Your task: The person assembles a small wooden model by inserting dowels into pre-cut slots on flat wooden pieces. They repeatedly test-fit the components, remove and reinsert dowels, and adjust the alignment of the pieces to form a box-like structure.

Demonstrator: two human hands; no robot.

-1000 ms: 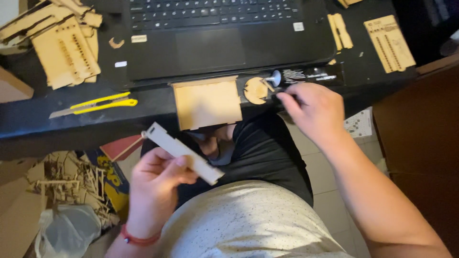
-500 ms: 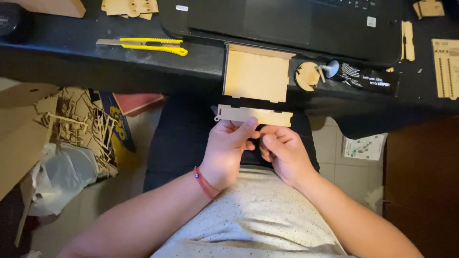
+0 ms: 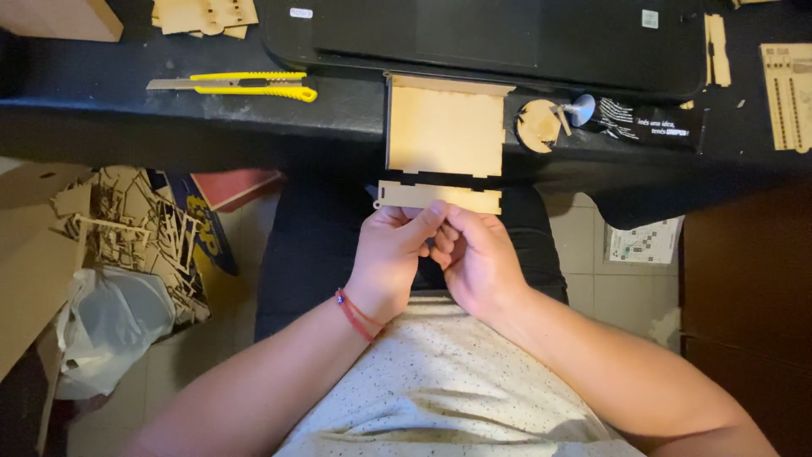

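A narrow laser-cut wooden strip [image 3: 440, 195] with notched ends lies level just below the edge of the black desk [image 3: 127, 127]. My left hand [image 3: 391, 254] and my right hand [image 3: 478, 254] both pinch its lower edge, thumbs touching each other. Directly above it a square wooden panel [image 3: 444, 127] with side walls rests on the desk edge. A red string bracelet is on my left wrist.
A yellow utility knife [image 3: 245, 85] lies left on the desk. A small round wooden disc [image 3: 539, 125] and a dark glue tube [image 3: 643, 123] lie right of the panel, with a black laptop [image 3: 507, 34] behind. Wooden sheets [image 3: 787, 85] lie far right. Scrap wood and a plastic bag [image 3: 110, 322] sit on the floor.
A second ago my left hand alone held the strip in my lap while my right reached to the desk. Both hands now hold it level under the square panel.
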